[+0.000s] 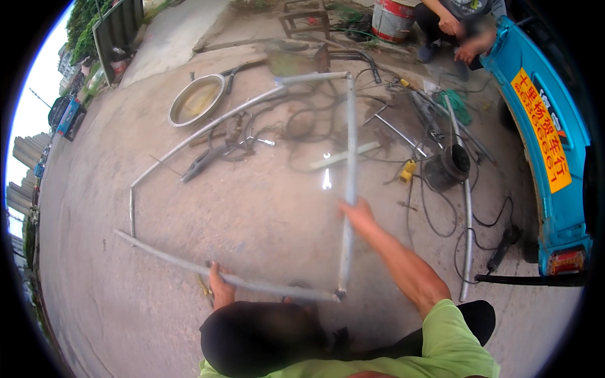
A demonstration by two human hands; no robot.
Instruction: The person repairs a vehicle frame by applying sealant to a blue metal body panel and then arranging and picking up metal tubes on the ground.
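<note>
Two bare hands grip a large frame of grey metal tubes (348,164) that lies on the concrete ground (94,302). The left hand (220,288), at about seven o'clock in the view, is curled around the near tube (189,266), the frame's bottom rail, which runs from nine o'clock down to a corner near six o'clock. The right hand (357,213), just right of centre, is closed on the long upright tube that rises from that corner toward twelve o'clock. The hands are well apart, each on its own rail.

Inside and beyond the frame, black cables (309,120) tangle over the ground (with a pair of pliers (200,164) among them, at about eleven o'clock). A round metal basin (195,99) sits further out at eleven o'clock. A black bucket (449,167) stands at two o'clock, a small yellow tool (408,170) just beside it. A blue vehicle (548,157) fills the three o'clock edge. Another person (457,25) crouches at one o'clock beside a red-and-white drum (392,19).
</note>
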